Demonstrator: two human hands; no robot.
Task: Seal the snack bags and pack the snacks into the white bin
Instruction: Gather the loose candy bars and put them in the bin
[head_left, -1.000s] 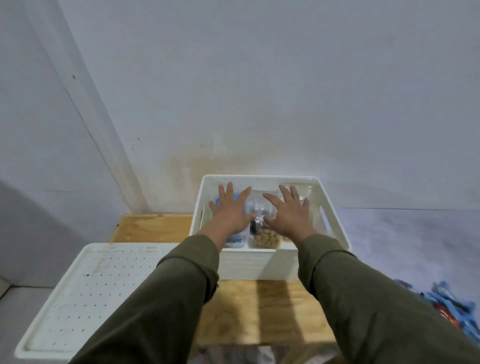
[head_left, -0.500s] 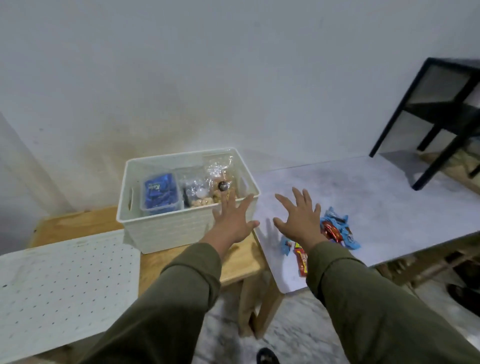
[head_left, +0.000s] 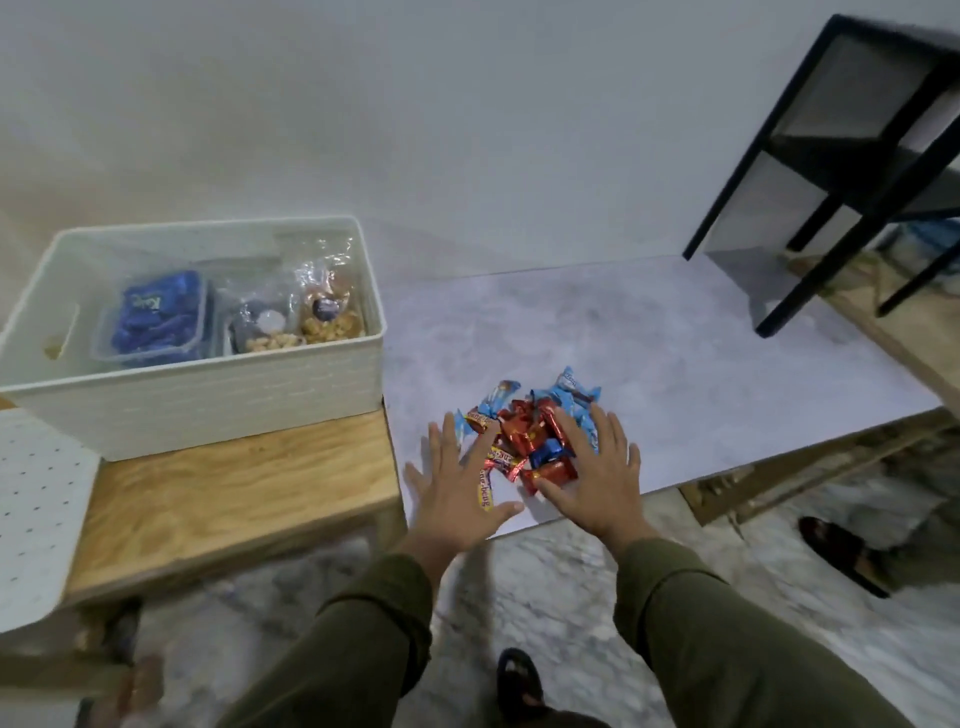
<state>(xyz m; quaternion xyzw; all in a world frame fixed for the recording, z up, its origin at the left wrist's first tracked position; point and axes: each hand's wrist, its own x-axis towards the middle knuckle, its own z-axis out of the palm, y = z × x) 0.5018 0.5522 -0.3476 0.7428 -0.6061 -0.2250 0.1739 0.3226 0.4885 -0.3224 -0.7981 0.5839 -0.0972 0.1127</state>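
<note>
Both grips are wide open: left hand (head_left: 457, 486) and right hand (head_left: 592, 467) spread flat around the pile of red and blue wrapped candies (head_left: 535, 431) on the grey desk (head_left: 675, 364).

One white bin (head_left: 208, 400) is sitting at the left of the frame, and three clear bags are standing in it: one of blue packets (head_left: 156, 317) and two of nuts (head_left: 265, 332) (head_left: 330, 312). One pile of wrapped sweets (head_left: 530, 431) is lying at the centre; its red and blue pieces are overlapping too much to count. Two hands, left (head_left: 457, 493) and right (head_left: 592, 478), are showing. One black stand (head_left: 831, 171) is occupying the upper right.
</note>
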